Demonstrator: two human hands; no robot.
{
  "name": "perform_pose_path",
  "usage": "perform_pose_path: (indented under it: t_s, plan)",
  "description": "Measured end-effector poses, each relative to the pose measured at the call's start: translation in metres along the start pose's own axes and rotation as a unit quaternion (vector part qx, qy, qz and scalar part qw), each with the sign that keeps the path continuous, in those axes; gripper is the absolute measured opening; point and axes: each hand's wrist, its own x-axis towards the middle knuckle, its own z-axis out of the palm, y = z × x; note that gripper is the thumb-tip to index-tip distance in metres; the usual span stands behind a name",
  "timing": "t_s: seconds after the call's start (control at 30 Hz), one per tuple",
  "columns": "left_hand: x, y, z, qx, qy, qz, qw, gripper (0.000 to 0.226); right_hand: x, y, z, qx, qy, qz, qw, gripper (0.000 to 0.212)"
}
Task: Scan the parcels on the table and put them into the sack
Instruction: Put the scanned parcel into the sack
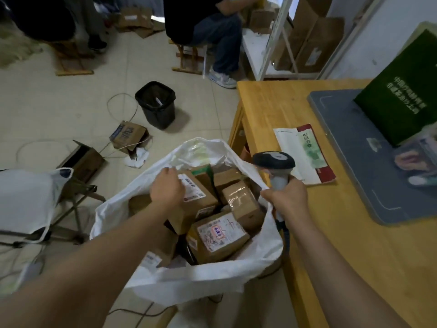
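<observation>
Left hand [168,187] rests on a labelled box [198,201] in the white sack [212,278] beside the bench [331,245]; its grip is unclear. Right hand [287,197] grips scanner [274,160] and sack rim. Labels too blurred to read.

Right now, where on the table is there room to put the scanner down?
Bare wood on the table, nearer than the booklet, left of the grey mat. Also the far corner behind the booklet. The sack is crammed with parcels.

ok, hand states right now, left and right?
Left hand: grips the brown cardboard parcel inside the white woven sack.
Right hand: grips the grey handheld barcode scanner plus the sack's rim.
</observation>
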Motion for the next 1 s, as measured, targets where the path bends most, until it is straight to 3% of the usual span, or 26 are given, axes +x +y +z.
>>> perform_pose_path:
  t_s: [0.1,0.23,0.33,0.43,0.5,0.6,0.7,0.77,0.9,1.0]
  plan:
    - [0.022,-0.072,-0.008,0.058,-0.001,-0.171,0.984,0.05,-0.003,0.001,0.028,-0.019,-0.047,0.008,0.999,0.031]
    - [0.036,-0.129,0.003,-0.061,-0.059,-0.372,0.924,0.104,-0.002,0.007,0.052,-0.037,-0.064,0.024,0.997,0.029]
    - [0.05,-0.14,-0.002,-0.27,-0.161,-0.416,0.853,0.092,0.001,0.008,0.057,-0.037,-0.06,0.029,0.997,0.027]
    - [0.052,-0.137,-0.016,-0.299,-0.298,-0.402,0.813,0.078,-0.001,0.009,0.055,-0.011,-0.042,0.039,0.998,0.028]
    - [0.051,-0.115,-0.036,-0.332,-0.269,-0.369,0.826,0.065,-0.004,0.008,0.049,0.034,-0.018,0.054,0.998,0.029]
    - [0.049,-0.081,-0.063,-0.336,-0.149,-0.286,0.885,0.048,-0.007,-0.005,0.026,0.092,0.035,0.058,0.993,0.027]
    - [0.046,-0.057,-0.082,-0.317,-0.111,-0.219,0.916,0.052,-0.014,-0.031,-0.003,0.144,0.082,0.025,0.986,0.033]
    - [0.048,-0.051,-0.098,-0.319,-0.09,-0.2,0.922,0.05,-0.021,-0.042,-0.013,0.171,0.106,-0.008,0.98,0.037]
    - [0.053,-0.056,-0.117,-0.376,-0.081,-0.227,0.895,0.058,-0.014,-0.039,-0.002,0.16,0.103,-0.013,0.982,0.031]
    - [0.038,-0.049,-0.086,-0.268,-0.118,-0.201,0.935,0.053,-0.01,-0.009,0.017,0.08,0.045,0.049,0.995,0.026]
